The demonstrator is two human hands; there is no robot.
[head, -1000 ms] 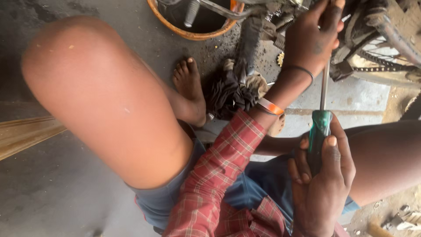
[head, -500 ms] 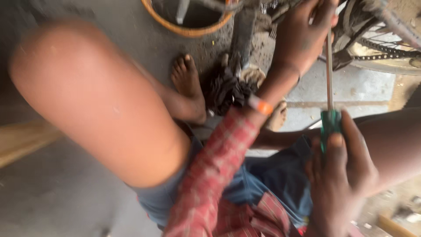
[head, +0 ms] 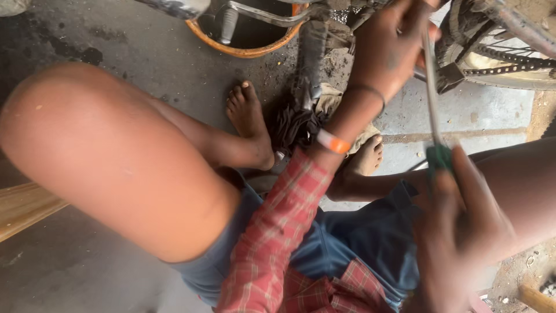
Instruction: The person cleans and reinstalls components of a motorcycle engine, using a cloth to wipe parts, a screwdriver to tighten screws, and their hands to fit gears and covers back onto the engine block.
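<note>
I sit low with my knees up, looking down past them at a bicycle's lower parts. My right hand [head: 460, 232] grips the green handle of a long screwdriver [head: 433, 110], whose shaft runs up towards the bicycle's crank and chain area [head: 463, 55]. My left hand [head: 391, 43], on an arm in a red checked sleeve, reaches up and holds near the screwdriver's upper shaft against the bicycle parts. Exactly what its fingers close on is hidden. The screwdriver's tip cannot be seen.
An orange-rimmed bowl [head: 249, 49] lies on the concrete floor under a pedal crank [head: 255, 14]. A dark rag [head: 295, 124] is between my bare feet [head: 249, 113]. A wooden plank [head: 23, 211] is at left. The chain [head: 509, 66] runs at top right.
The view has dropped and shifted a little. My right hand with the screwdriver handle sits lower in the view, and the shaft now leans slightly. My left hand stays at the bicycle parts.
</note>
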